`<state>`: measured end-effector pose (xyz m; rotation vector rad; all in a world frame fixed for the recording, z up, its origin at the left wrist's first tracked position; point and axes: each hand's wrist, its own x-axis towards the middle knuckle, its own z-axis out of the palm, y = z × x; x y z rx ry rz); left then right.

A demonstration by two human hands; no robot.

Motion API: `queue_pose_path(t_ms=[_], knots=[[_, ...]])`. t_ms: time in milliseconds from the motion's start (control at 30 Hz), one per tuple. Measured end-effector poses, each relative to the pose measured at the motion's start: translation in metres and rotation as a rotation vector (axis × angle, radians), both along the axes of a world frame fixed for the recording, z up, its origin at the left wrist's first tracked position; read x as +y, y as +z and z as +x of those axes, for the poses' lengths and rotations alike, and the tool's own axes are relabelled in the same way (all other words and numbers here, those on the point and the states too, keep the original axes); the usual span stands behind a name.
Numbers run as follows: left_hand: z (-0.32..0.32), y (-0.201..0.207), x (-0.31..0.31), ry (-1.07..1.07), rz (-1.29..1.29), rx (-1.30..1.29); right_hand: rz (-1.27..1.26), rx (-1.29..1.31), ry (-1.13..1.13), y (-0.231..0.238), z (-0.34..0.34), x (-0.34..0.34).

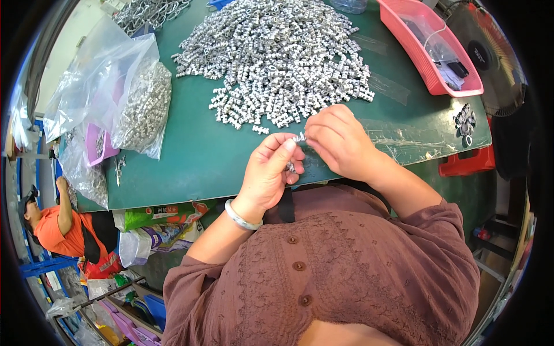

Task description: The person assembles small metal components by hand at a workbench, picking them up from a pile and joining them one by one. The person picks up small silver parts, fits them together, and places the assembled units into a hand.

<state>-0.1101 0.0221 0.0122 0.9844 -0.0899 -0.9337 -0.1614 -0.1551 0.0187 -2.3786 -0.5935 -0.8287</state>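
Note:
My left hand [271, 170], at the near edge of the table, is closed. Its thumb and forefinger pinch a small silvery metal part [299, 138] with a ridged outline. Similar metal pieces [290, 166] show in its curled lower fingers. My right hand [340, 141] comes in from the right, its fingers pressed together at the far end of the pinched part and partly covering it. Just beyond both hands spreads a large heap of small silvery metal parts [277, 57]. One loose metal part [260, 130] lies apart at the heap's near edge.
A green table [190, 150] carries clear bags of metal parts [147, 98] at left and a pink basket [430, 72] at right. Dark rings [465, 122] lie near the right corner, beside a fan [485, 55]. Someone in orange [60, 230] works at far left.

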Motion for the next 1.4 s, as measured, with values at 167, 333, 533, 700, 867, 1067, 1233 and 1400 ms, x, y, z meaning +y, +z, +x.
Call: queue_pose_path(t_ms=[167, 333, 533, 700, 867, 1067, 1233, 1400], knots=[[-0.004, -0.003, -0.006, 0.092, 0.034, -0.113, 0.099, 0.016, 0.016, 0.005, -0.002, -0.004], [-0.001, -0.005, -0.002, 0.072, -0.045, -0.028, -0.082, 0.189, -0.274, 0.0, -0.005, -0.018], [0.003, -0.007, 0.0, 0.016, -0.143, 0.091, -0.1, 0.3, -0.265, -0.001, -0.006, -0.016], [0.006, -0.01, 0.003, -0.007, -0.228, 0.22, -0.132, 0.326, -0.263, 0.003, -0.006, -0.015], [0.006, -0.01, 0.004, -0.012, -0.241, 0.253, -0.178, 0.33, -0.248, 0.003, -0.003, -0.014], [0.006, -0.009, 0.004, -0.012, -0.254, 0.281, -0.194, 0.311, -0.244, -0.001, -0.002, -0.015], [0.008, -0.009, 0.005, 0.001, -0.22, 0.251, -0.114, 0.283, -0.266, 0.001, 0.0, -0.013], [0.007, -0.003, 0.003, 0.037, -0.198, 0.242, -0.145, 0.306, -0.244, 0.004, 0.002, -0.014]])
